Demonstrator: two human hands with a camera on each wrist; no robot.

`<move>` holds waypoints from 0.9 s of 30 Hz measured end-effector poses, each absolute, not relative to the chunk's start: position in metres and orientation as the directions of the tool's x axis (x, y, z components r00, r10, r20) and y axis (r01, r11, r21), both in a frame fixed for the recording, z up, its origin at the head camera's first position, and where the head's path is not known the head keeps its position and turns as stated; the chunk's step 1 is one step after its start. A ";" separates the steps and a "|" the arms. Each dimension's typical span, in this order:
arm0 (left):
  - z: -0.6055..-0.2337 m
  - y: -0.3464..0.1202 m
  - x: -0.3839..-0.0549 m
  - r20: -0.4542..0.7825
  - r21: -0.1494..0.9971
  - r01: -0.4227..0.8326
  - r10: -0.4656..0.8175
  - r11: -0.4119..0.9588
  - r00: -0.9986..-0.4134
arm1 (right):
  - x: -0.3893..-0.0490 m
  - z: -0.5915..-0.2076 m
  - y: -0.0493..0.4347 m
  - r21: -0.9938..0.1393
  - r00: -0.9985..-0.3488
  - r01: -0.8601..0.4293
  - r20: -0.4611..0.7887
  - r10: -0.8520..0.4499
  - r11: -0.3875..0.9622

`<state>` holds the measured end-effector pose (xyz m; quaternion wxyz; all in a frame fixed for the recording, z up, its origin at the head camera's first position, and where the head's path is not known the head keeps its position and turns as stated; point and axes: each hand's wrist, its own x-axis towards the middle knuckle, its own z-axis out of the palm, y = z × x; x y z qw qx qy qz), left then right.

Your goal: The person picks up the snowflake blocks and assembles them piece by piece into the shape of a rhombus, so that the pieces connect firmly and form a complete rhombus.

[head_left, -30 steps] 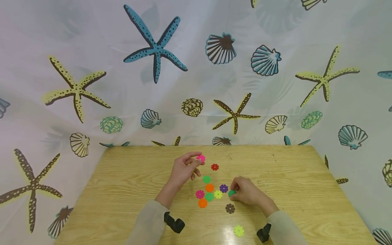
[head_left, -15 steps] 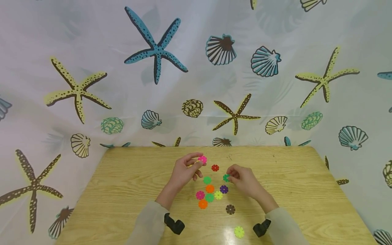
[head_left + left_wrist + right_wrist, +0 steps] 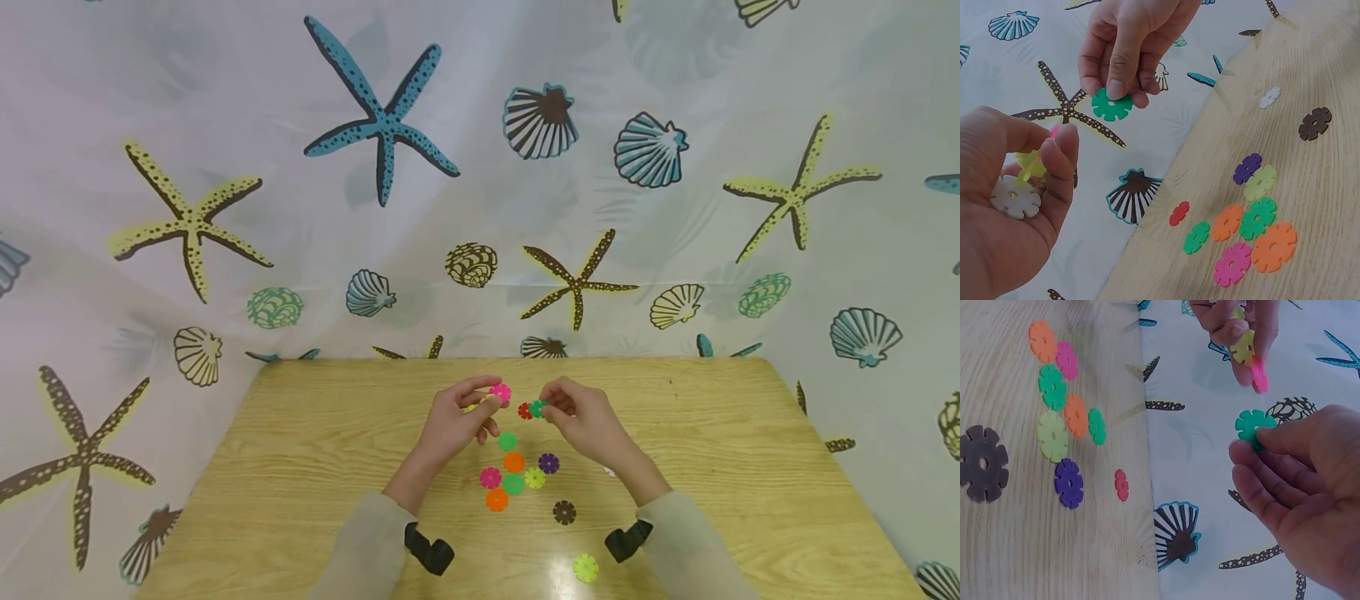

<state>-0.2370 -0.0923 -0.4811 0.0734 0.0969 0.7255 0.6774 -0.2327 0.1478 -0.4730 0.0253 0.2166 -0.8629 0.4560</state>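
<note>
"What is changed?"
"The green disc (image 3: 537, 409), pinched by the right hand (image 3: 591, 418), is now carried away from the purple disc (image 3: 548, 463) and brought near the pink disc (image 3: 501, 392), which is gripped by the left hand (image 3: 453, 421). The held pieces seem within reach of each other, though unjoined."
"What is hidden from the head view?"
"A white disc (image 3: 1015, 203): in the left wrist view it is shown by the left palm, against the yellow disc (image 3: 1032, 164)."

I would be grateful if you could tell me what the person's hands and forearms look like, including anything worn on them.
The left hand and right hand are bare, with no gloves. The left sleeve and right sleeve are plain, pale greyish beige. Each cuff carries a small, angular black device. No cables are visible.
</note>
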 end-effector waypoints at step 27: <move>-0.479 -0.086 -0.236 0.053 0.993 0.085 0.327 0.086 -0.943 | -0.235 -0.460 0.131 -0.741 -0.871 -0.486 0.368 -0.325 0.464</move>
